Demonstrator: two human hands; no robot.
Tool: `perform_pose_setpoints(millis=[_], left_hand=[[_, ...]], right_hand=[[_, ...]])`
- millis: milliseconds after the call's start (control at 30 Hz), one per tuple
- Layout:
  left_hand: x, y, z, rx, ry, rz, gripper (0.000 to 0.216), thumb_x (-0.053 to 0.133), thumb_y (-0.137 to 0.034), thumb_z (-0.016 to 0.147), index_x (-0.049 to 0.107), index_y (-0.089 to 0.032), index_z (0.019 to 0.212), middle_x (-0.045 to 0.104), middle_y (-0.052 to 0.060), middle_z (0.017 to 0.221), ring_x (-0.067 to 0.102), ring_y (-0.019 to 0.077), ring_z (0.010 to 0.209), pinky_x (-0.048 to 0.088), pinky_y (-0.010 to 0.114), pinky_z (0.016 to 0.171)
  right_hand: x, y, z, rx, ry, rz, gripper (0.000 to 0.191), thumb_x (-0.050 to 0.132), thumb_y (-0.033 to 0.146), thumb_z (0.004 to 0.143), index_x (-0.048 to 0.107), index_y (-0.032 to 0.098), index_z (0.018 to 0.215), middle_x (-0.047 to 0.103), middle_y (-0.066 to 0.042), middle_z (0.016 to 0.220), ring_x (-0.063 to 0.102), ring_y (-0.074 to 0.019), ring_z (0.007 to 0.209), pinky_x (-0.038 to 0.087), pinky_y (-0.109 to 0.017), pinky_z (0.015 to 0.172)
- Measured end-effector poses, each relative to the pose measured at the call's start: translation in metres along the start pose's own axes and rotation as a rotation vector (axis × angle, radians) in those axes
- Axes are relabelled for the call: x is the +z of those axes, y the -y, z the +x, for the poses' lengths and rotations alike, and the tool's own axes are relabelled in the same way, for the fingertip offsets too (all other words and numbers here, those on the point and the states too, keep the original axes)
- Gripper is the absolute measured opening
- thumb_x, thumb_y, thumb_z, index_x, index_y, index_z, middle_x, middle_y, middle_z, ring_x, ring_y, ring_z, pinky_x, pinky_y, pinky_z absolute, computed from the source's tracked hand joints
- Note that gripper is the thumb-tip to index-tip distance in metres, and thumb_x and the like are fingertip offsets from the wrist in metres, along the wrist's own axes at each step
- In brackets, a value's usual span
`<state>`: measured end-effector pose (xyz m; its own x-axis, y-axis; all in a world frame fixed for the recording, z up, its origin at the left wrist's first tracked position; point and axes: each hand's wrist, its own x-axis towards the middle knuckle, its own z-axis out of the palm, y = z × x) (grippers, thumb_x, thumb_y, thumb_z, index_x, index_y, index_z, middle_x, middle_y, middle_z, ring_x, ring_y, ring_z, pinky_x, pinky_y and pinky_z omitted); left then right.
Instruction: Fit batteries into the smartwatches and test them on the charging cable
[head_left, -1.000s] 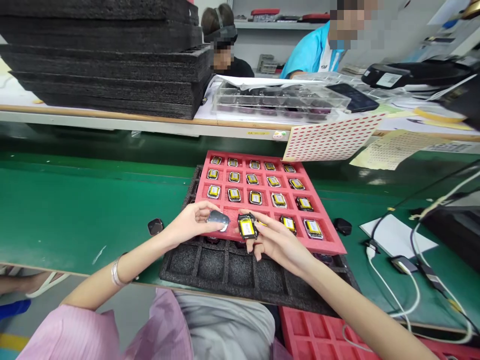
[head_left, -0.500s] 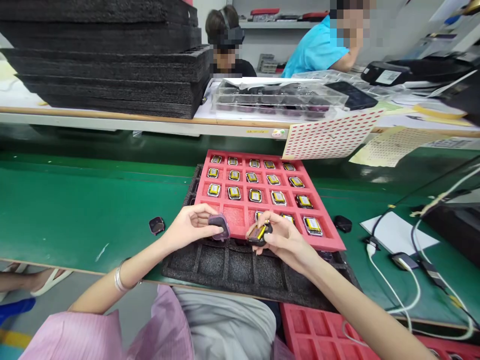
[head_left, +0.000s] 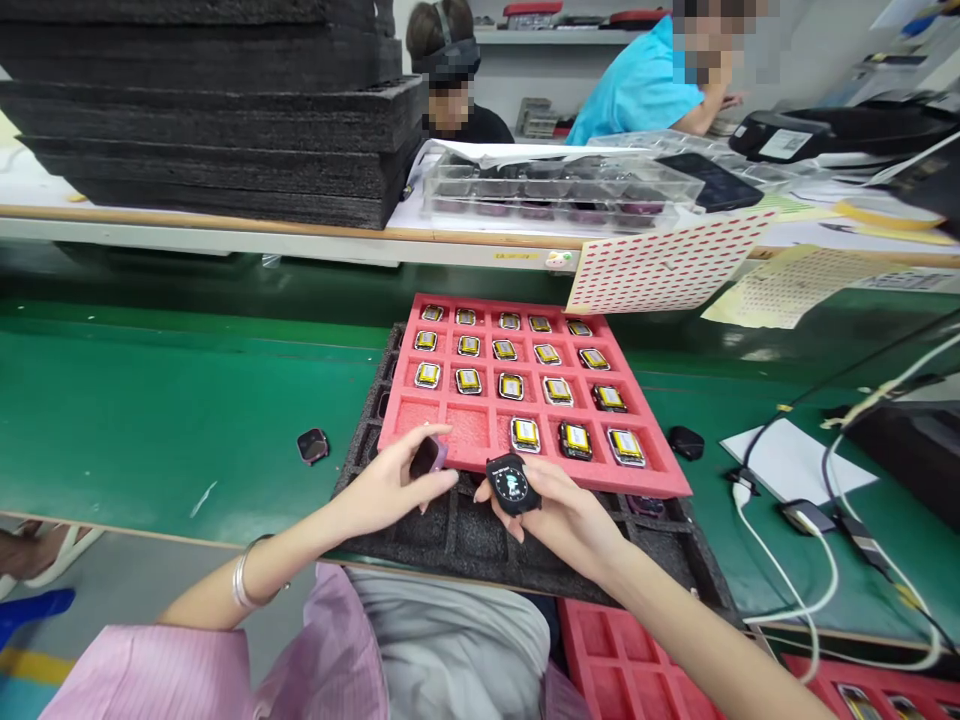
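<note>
My left hand [head_left: 391,486] holds a small purple watch case [head_left: 428,457] in its curled fingers, with the thumb extended in front. In my right hand [head_left: 576,512] is a black smartwatch body [head_left: 513,484], its lit dial turned up towards me. Both hands hover over the near edge of a red foam tray [head_left: 469,428], whose compartments carry several watch modules with yellow-edged batteries, such as one watch module [head_left: 526,434]. Under that tray lies a black foam tray [head_left: 480,525] with larger compartments.
A dark watch case [head_left: 313,446] lies left on the green bench [head_left: 150,420]. To the right are a black piece [head_left: 685,443], white paper [head_left: 795,462] and cables [head_left: 787,600]. Stacked black foam [head_left: 217,130] and clear plastic trays [head_left: 555,190] stand on the shelf. Two people sit beyond.
My right hand has turned the watch body over, from battery side showing to lit dial showing, and lowered slightly. The left hand has shifted a little left, its thumb now off the purple case.
</note>
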<state>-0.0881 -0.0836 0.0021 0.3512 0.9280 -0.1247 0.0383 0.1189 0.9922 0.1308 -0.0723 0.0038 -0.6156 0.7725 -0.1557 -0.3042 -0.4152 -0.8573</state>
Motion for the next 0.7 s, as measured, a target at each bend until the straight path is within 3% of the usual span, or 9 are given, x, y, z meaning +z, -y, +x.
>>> perform_pose_setpoints(millis=[100,200,333,433,533,600,700], left_hand=[[-0.001,0.004,-0.005,0.132,-0.108,0.303,0.051,0.059,-0.031,0.083,0.043,-0.019,0.129,0.061,0.006,0.107,0.059,0.0199,0.095,0.046,0.033,0.087],[-0.006,0.011,-0.011,0.274,-0.176,0.515,0.048,0.056,-0.026,0.084,0.043,-0.020,0.130,0.052,0.009,0.131,0.047,0.0222,0.122,0.035,0.035,0.105],[-0.010,0.021,-0.026,0.328,-0.268,0.701,0.053,0.049,-0.027,0.089,0.030,-0.023,0.139,0.048,0.010,0.134,0.045,0.0223,0.125,0.037,0.037,0.104],[-0.011,0.028,-0.041,0.276,-0.279,0.755,0.072,0.052,-0.029,0.087,0.009,-0.025,0.145,0.040,0.014,0.138,0.040,0.0258,0.128,0.038,0.042,0.103],[-0.013,0.034,-0.055,0.239,-0.239,0.745,0.076,0.048,-0.023,0.088,-0.002,-0.024,0.146,0.036,0.016,0.140,0.039,0.0255,0.128,0.040,0.042,0.102],[-0.017,0.039,-0.062,0.228,-0.236,0.745,0.073,0.046,-0.021,0.088,0.001,-0.023,0.146,0.037,0.015,0.140,0.040,0.0246,0.128,0.040,0.040,0.101],[-0.024,0.044,-0.070,0.182,-0.275,0.766,0.063,0.054,-0.026,0.085,0.021,-0.022,0.139,0.047,0.012,0.133,0.048,0.0245,0.121,0.043,0.038,0.098]], right_hand=[[0.000,-0.005,-0.001,-0.012,0.037,-0.010,0.033,0.068,0.035,0.079,0.050,0.017,0.101,0.067,-0.015,0.099,0.062,-0.0181,0.072,0.047,-0.027,0.058],[0.000,-0.009,0.000,-0.029,0.085,-0.128,0.052,0.070,0.027,0.078,0.040,0.024,0.120,0.065,-0.011,0.105,0.064,-0.0183,0.082,0.050,-0.029,0.068],[0.006,-0.018,0.005,-0.025,0.114,-0.402,0.040,0.067,0.028,0.081,0.051,0.021,0.117,0.061,-0.008,0.107,0.062,-0.0163,0.083,0.052,-0.030,0.075],[0.015,-0.029,0.011,-0.081,0.113,-0.682,0.033,0.059,0.029,0.086,0.057,0.020,0.118,0.058,-0.007,0.102,0.058,-0.0121,0.071,0.053,-0.026,0.065],[0.025,-0.042,0.018,-0.208,0.115,-0.873,0.031,0.052,0.026,0.089,0.059,0.022,0.119,0.054,-0.008,0.104,0.057,-0.0130,0.075,0.055,-0.023,0.059],[0.029,-0.050,0.023,-0.268,0.111,-0.923,0.031,0.053,0.022,0.088,0.060,0.023,0.118,0.055,-0.008,0.106,0.059,-0.0159,0.084,0.057,-0.025,0.065],[0.031,-0.058,0.027,-0.307,0.110,-0.998,0.030,0.054,0.017,0.086,0.062,0.022,0.114,0.061,-0.008,0.105,0.062,-0.0183,0.088,0.058,-0.029,0.071]])
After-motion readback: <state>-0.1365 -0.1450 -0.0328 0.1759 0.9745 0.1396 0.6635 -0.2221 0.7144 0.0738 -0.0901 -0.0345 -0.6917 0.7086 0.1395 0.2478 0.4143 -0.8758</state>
